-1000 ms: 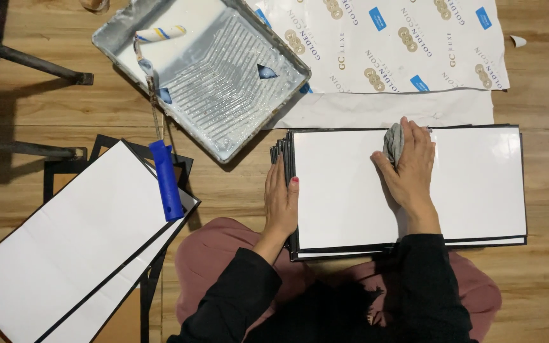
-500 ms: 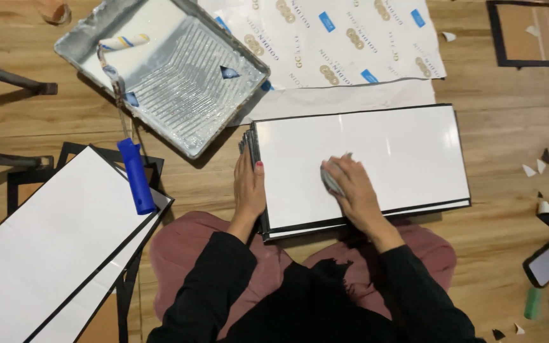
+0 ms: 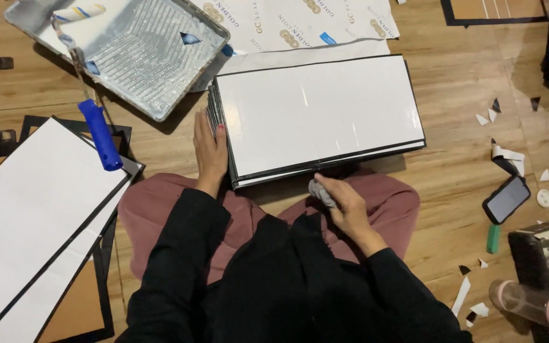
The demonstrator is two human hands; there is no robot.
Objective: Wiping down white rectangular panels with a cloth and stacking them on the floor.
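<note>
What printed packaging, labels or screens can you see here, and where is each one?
Printed paper: top centre under the tray, white sheet with gold and blue marks.
Phone: floor at right, dark rectangular screen, off.
Roller sleeve: in the tray, white with blue and yellow stripes.

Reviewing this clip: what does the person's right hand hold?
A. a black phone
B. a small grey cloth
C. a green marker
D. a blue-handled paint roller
B: the right hand grips a small grey cloth at the near edge of the white panel stack, while the paint roller rests against the tray.
</note>
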